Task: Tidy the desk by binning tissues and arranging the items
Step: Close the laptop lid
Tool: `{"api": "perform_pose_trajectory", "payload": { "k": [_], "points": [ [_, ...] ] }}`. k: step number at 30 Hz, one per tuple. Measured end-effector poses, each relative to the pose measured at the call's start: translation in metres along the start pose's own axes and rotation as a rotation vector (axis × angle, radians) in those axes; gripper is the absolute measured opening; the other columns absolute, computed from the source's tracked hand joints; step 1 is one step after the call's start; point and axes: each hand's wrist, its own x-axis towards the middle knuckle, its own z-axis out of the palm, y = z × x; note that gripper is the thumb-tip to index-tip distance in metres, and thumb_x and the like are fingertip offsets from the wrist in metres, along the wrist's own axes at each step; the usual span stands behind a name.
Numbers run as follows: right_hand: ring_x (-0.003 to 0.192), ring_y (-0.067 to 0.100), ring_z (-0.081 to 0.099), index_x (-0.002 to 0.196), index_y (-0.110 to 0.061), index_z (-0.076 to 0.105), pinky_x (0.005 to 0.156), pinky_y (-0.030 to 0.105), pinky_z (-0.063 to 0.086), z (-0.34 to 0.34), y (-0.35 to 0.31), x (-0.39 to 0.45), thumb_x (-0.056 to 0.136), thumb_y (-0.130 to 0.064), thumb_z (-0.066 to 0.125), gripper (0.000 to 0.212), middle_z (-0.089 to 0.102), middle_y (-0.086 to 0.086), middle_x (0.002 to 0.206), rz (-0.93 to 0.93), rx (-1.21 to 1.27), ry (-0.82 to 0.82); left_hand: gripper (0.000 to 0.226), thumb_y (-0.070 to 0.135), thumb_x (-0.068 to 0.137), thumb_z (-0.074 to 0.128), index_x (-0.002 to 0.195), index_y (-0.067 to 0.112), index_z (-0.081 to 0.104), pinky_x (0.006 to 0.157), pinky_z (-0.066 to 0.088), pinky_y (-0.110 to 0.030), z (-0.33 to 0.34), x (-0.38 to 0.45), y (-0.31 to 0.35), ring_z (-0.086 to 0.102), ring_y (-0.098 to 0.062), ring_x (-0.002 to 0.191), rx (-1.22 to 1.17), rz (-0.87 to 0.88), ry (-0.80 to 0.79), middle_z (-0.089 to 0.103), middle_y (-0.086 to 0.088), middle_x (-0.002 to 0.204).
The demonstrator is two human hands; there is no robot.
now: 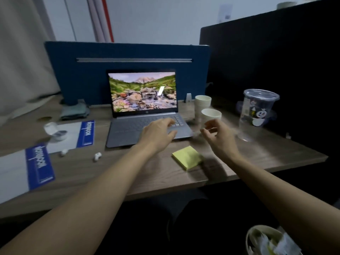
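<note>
My left hand (158, 133) hovers over the right side of the open grey laptop (128, 129), fingers apart and holding nothing. My right hand (217, 135) is just right of the laptop, fingers curled loosely and empty, close to the nearer of two stacks of white paper cups (211, 115). A yellow sticky-note pad (187, 157) lies on the wooden desk (110, 172) between my forearms. A bin (265, 240) with crumpled white tissue in it sits on the floor at the lower right.
A clear plastic drink cup (257, 115) stands at the right. Two notebooks with blue bands (85, 134) (39, 165) lie at the left, with an open earbud case (55, 132) and two loose earbuds (97, 156). A folded green cloth (74, 111) rests by the blue divider (128, 52).
</note>
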Motion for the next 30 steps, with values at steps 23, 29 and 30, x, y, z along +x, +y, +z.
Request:
{"api": "perform_pose_trajectory", "payload": {
  "k": [23,29,30],
  "points": [
    [0.095,0.008,0.059,0.113,-0.022,0.059,0.082,0.029,0.053,0.115,-0.021,0.082,0.088,-0.033,0.067,0.028,0.062,-0.006,0.107,-0.012,0.099,-0.282,0.039,0.044,0.094,0.058,0.13,0.031,0.054,0.096,0.05,-0.043,-0.034,0.039,-0.128,0.057,-0.016,0.119,0.059,-0.266,0.014,0.061,0.007,0.133],
    [0.095,0.009,0.059,0.111,-0.021,0.059,0.077,0.025,0.048,0.128,-0.025,0.119,0.088,-0.031,0.067,0.026,0.063,-0.004,0.107,-0.047,0.051,-0.277,0.041,0.044,0.093,0.059,0.132,0.031,0.053,0.098,0.049,-0.047,-0.043,0.066,-0.152,0.055,-0.017,0.121,0.02,-0.283,0.025,0.059,0.007,0.135],
    [0.097,0.011,0.059,0.112,-0.019,0.06,0.08,0.028,0.05,0.131,-0.028,0.129,0.088,-0.031,0.067,0.028,0.063,-0.003,0.109,-0.065,0.037,-0.287,0.043,0.045,0.093,0.06,0.133,0.031,0.053,0.098,0.048,-0.048,-0.045,0.069,-0.155,0.055,-0.016,0.122,0.02,-0.285,0.026,0.059,0.007,0.136]
  ]
}}
